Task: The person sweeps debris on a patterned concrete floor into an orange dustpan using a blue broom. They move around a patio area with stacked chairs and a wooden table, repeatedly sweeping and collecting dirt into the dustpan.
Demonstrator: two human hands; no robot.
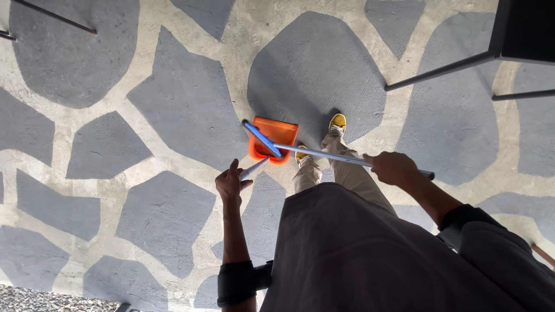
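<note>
The orange dustpan [273,138] sits on the floor [173,98] at centre frame, tilted up by its pale handle [254,168]. The left hand [231,182] closes around the handle's top end, forefinger raised. The blue broom head [261,138] lies across the pan's mouth, touching it. Its long pole [329,155] runs right to the right hand [394,167], which is wrapped firmly around it. A yellow shoe [337,122] stands just beside the pan. Dark chair legs [439,72] occupy the upper right. Judgement: the sweep into the pan is in hand; any further stroke calls for holding the pan's lip flat to the floor. No debris is discernible.
</note>
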